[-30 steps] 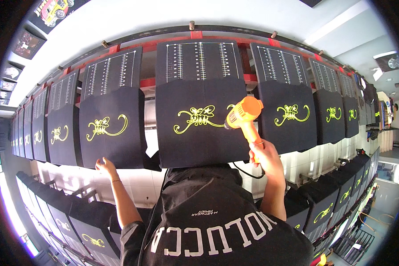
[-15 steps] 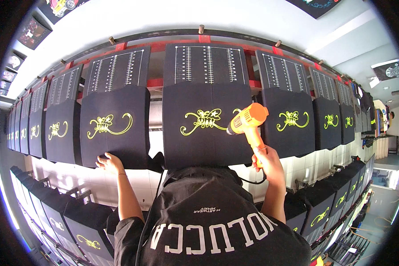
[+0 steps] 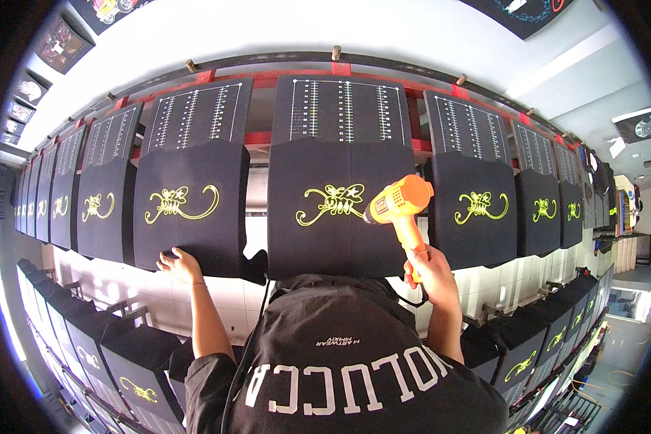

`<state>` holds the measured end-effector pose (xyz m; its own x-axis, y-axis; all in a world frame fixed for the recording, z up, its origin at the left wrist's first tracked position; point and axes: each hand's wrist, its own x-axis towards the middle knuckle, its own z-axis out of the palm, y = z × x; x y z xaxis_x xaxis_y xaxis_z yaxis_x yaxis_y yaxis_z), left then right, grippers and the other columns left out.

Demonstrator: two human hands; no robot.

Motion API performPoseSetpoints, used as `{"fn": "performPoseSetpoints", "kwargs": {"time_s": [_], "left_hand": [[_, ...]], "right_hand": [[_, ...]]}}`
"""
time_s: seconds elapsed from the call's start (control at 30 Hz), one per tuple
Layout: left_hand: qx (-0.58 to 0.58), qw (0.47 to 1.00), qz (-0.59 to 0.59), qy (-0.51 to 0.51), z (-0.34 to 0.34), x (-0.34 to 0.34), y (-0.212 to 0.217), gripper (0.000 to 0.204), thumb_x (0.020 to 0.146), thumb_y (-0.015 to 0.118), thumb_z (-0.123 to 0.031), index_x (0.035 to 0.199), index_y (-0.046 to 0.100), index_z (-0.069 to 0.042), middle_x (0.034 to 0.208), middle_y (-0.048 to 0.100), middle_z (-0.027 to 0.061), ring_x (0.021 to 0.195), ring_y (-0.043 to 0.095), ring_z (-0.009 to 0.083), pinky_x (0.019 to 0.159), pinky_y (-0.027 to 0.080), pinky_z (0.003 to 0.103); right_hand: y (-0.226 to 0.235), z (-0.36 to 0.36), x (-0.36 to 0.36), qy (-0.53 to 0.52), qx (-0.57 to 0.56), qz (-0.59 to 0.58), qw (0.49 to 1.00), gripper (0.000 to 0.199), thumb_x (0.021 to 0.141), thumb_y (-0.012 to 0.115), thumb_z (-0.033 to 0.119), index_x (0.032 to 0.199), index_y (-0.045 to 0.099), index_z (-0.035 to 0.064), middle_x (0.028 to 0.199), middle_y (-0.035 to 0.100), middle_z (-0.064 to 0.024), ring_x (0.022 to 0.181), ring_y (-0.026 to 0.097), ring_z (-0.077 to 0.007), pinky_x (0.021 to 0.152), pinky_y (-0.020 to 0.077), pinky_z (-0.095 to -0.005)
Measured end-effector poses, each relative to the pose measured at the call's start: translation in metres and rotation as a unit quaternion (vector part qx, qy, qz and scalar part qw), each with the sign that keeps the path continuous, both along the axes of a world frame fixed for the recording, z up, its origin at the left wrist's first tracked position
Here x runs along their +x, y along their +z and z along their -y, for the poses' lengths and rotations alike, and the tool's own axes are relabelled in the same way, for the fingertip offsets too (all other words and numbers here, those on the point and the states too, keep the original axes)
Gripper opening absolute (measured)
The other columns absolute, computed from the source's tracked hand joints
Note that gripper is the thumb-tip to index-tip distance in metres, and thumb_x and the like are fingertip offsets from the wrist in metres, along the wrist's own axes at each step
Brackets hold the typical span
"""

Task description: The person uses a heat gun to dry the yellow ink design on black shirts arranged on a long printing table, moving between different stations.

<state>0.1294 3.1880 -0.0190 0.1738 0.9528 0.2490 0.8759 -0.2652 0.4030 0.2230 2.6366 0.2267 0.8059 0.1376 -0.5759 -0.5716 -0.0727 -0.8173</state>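
Blower [image 3: 409, 197] of bright orange plastic, shaped like a gun with a short dark nose, is over the right side of the big middle black cloth [image 3: 340, 249]. Its nose points left, near the tail of a bright yellow line drawing [image 3: 333, 204] of a winged bug, and hides part of it. How high the nose is above the cloth, I cannot tell. The person's bare right hand [image 3: 432, 276] has its fingers wrapped around the orange handle. A thin black cord [image 3: 414, 302] hangs below that hand. The bare left hand [image 3: 183, 266] rests at the bottom edge of the next black cloth on the left [image 3: 188, 235], with its fingers a little bent. I cannot tell if they pinch the cloth or just touch it. A thin dark band [image 3: 198, 283] goes around the left wrist. Both cloths lie on flat dark boards [image 3: 322, 108] with white ruler lines at the top. More boards like these, with the same yellow bug, stand in a row on both sides. Behind the boards are red metal bars [image 3: 340, 69] and a long black rail [image 3: 289, 59]. Under the arms are the person's black shirt [image 3: 325, 318] with big white letters and a pale tiled floor [image 3: 224, 293].
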Motion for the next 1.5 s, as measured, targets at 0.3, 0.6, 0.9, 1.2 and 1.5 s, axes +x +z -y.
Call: {"fn": "performPoseSetpoints", "kwargs": {"time_s": [0.3,0.6,0.9,1.2,1.5], "left_hand": [[-0.012,1.0,0.01,0.001,0.004,0.002,0.005,0.058,0.097,0.047,-0.036,0.143,0.037,-0.002,0.151,0.026,0.0234,0.138,0.028,0.0362,0.11,0.032,0.045],[-0.031,0.999,-0.002,0.009,0.003,0.002,0.007,0.059,0.097,0.045,-0.038,0.144,0.036,-0.003,0.153,0.023,0.0208,0.139,0.029,0.0351,0.107,0.037,0.046],[-0.021,1.0,-0.01,0.011,0.003,-0.001,0.006,0.059,0.097,0.044,-0.039,0.144,0.036,-0.006,0.154,0.022,0.0187,0.139,0.03,0.035,0.106,0.038,0.046],[-0.028,0.998,0.058,-0.007,0.017,0.007,0.024,0.06,0.096,0.049,-0.036,0.14,0.039,0.004,0.147,0.029,0.0291,0.14,0.025,0.039,0.113,0.026,0.047],[-0.044,0.997,0.059,0.002,0.017,0.007,0.025,0.062,0.096,0.047,-0.038,0.142,0.036,0.002,0.149,0.025,0.0285,0.14,0.024,0.0389,0.114,0.026,0.046]], "right_hand": [[-0.003,-0.003,0.005,0.021,0.0,-0.01,1.0,0.026,0.095,0.06,0.027,0.098,0.056,0.0011,0.068,0.057,-0.0021,0.054,0.055,-0.0097,0.048,0.0441,-0.0233],[-0.004,-0.019,0.01,0.031,-0.014,0.005,0.999,0.028,0.094,0.061,0.028,0.098,0.056,0.001,0.068,0.057,-0.0019,0.055,0.055,-0.0096,0.048,0.0441,-0.0225],[-0.008,-0.025,0.024,0.063,0.0,-0.01,0.998,0.028,0.095,0.059,0.025,0.104,0.055,-0.001,0.071,0.058,-0.0032,0.056,0.057,-0.0108,0.048,0.0442,-0.0235],[-0.009,-0.035,0.026,0.09,-0.019,0.016,0.996,0.027,0.095,0.059,0.025,0.103,0.054,-0.0011,0.071,0.058,-0.0036,0.056,0.056,-0.0109,0.049,0.0449,-0.0237],[-0.007,-0.032,0.029,0.092,0.0,-0.007,0.996,0.033,0.092,0.064,0.031,0.105,0.057,0.0009,0.07,0.058,-0.0008,0.058,0.058,-0.0085,0.048,0.0451,-0.0218]]}}
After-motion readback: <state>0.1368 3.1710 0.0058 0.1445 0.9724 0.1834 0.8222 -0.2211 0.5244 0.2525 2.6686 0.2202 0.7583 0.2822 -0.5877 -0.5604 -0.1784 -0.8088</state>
